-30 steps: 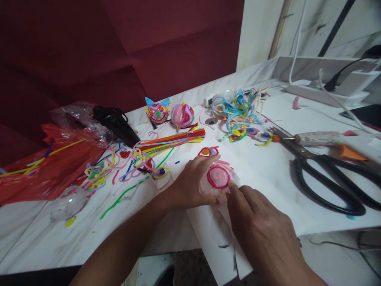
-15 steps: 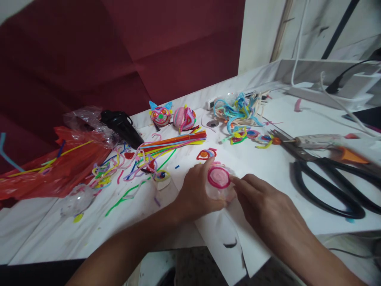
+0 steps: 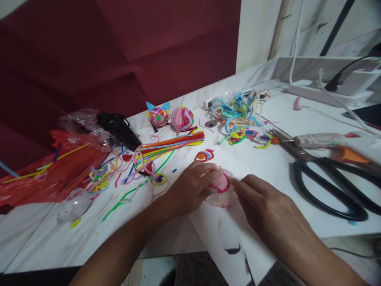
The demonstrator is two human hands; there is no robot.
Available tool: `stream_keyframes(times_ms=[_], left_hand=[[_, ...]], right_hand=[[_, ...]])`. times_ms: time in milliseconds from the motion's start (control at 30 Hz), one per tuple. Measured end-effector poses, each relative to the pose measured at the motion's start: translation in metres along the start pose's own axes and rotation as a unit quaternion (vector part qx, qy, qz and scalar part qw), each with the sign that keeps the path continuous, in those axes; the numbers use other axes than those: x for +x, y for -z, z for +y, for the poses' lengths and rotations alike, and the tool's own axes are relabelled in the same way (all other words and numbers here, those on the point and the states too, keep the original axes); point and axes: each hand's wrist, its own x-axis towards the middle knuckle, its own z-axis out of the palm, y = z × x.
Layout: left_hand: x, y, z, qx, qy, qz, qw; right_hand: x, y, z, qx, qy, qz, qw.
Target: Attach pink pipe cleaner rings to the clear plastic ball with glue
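Maroon panel (image 3: 178, 43), pale wall (image 3: 256, 31), marbled tabletop (image 3: 62, 242)

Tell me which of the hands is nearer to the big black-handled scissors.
Right. The right hand is to the left of the scissors, at the right side of the clear ball; the left hand is farther off, over the ball's left side.

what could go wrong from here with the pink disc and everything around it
The pink disc might shift, as fingers of the left hand lie across it. White paper overhangs the table and could get snagged. Scissors lie beyond the right hand and might get bumped.
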Motion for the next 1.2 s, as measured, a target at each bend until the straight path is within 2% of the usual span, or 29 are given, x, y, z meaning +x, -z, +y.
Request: stream_keyframes(times_ms=[233, 533, 833, 967, 1200], left_hand=[[0.004, 0.001, 0.003, 0.019, -0.006, 0.014, 1.0], [0.003, -0.002, 0.005, 0.044, 0.005, 0.029, 0.999], [0.004, -0.001, 0.008, 0.067, 0.017, 0.03, 0.997], [0.003, -0.001, 0.009, 0.069, 0.016, 0.031, 0.997], [-0.002, -0.006, 0.004, 0.014, 0.056, 0.049, 0.997]], right_hand=[[-0.004, 0.003, -0.008, 0.04, -0.02, 0.026, 0.999], [-0.005, -0.002, -0.019, -0.043, -0.001, 0.057, 0.997], [-0.009, -0.005, -0.023, -0.064, 0.003, 0.06, 0.996], [-0.014, -0.005, -0.02, -0.012, -0.012, 0.049, 0.999], [-0.019, -0.005, -0.017, 0.028, -0.021, 0.08, 0.996]])
